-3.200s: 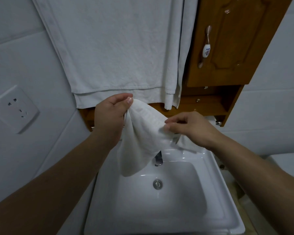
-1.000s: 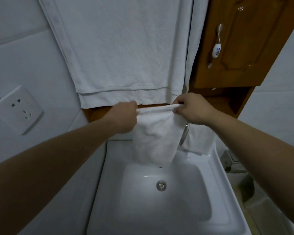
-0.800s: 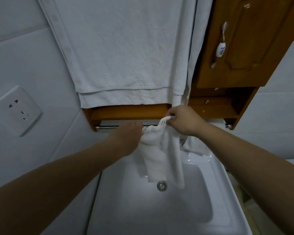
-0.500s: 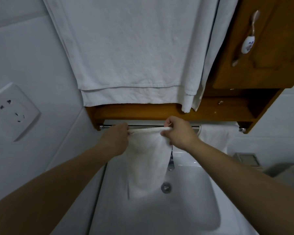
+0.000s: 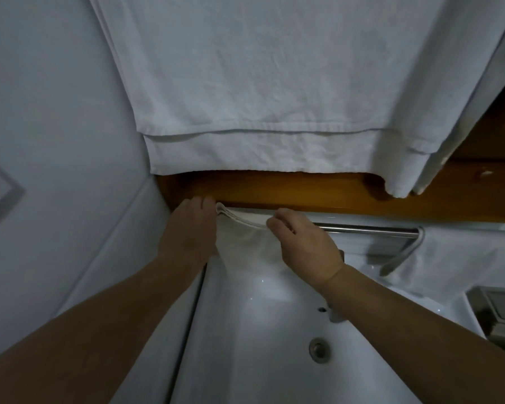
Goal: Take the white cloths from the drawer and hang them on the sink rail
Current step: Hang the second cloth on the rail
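— Hanging over all: big nubbly towel (image 5: pixel 260 83), wooden shelf (image 5: pixel 318 191) just below, glossy sink (image 5: pixel 245 360) beneath.
— And the grip?
— Left hand (image 5: pixel 190 228), right hand (image 5: pixel 303 243) pinching soft white cloth (image 5: pixel 245 228) at steel rail (image 5: pixel 368 228).

No text, label, brand, number or sign can be read on anything in view.
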